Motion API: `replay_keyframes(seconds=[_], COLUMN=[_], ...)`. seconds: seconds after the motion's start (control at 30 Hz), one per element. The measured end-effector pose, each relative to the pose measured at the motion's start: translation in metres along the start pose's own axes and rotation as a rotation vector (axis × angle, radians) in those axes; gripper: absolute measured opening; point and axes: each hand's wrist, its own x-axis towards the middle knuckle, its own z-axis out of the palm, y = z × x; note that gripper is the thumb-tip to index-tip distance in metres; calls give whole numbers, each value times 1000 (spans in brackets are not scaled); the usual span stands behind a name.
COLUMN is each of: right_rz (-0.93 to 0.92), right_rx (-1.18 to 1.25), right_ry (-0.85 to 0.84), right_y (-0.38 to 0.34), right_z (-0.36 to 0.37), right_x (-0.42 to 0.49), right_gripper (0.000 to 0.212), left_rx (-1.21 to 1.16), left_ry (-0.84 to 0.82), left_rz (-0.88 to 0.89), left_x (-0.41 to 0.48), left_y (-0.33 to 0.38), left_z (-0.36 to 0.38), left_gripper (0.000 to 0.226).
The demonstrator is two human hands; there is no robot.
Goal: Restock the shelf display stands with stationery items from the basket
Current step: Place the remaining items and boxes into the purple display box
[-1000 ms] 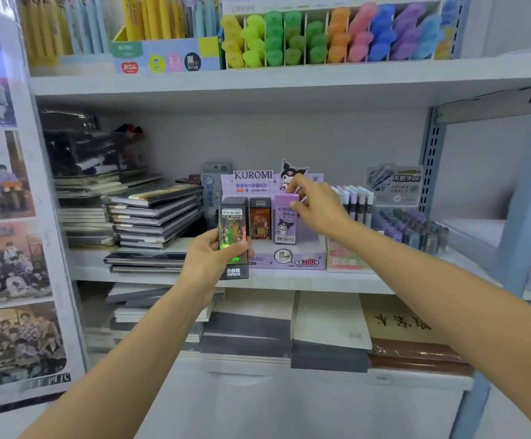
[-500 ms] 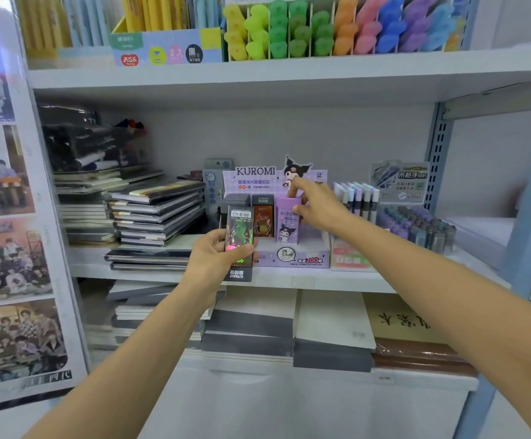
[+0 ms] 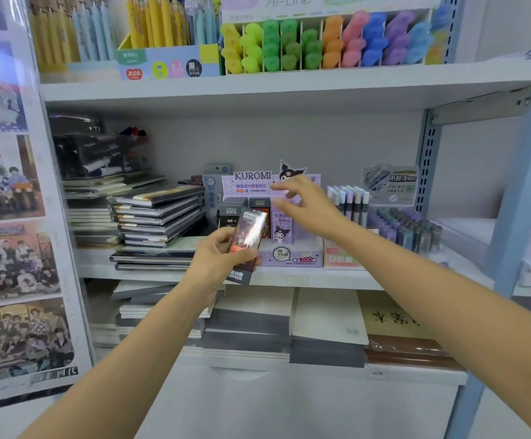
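At the middle shelf edge | left grip pinches the lead pack, long axis near upright, top tilted right | Kuromi stand just behind and right of pack | right grip spread, empty, over the stand's rows, nearer the slots

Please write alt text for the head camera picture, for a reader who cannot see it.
A person's left hand holds a shiny pack in front of a purple Kuromi display stand on a shelf, while the right hand, fingers spread, reaches over the packs standing in it. Stacked notebooks lie to the left; coloured highlighters fill the upper shelf.
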Motion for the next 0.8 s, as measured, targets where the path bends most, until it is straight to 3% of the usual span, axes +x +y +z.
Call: replay_keyframes(seconds=[0.07, 0.13, 0.23, 0.4, 0.53, 0.63, 0.8], right_rz=[-24, -83, -41, 95, 130, 111, -23], right_rx=[291, 334, 433, 608, 654, 567, 494], right_ry=[-128, -220, -145, 46, -24, -177, -105], right_y=[-14, -20, -19, -8, -8, -12, -27], right_z=[0, 1, -2, -5, -3, -5, -5], right_x=[-9, -15, -20, -28, -38, -47, -48], right_gripper=[42, 35, 23, 16, 15, 13, 33], left_rx=[45, 89, 96, -183, -282, -195, 132], left_ry=[-46, -74, -63, 35, 102, 131, 4], left_rz=[6, 14, 1, -47, 4, 76, 178], left_x=[-4, -9, -15, -20, -22, -23, -30], left_y=[5, 10, 20, 30, 30, 29, 30], left_z=[4, 7, 7, -2, 5, 10, 18], left_gripper=[31, 29, 32, 28, 10, 12, 20])
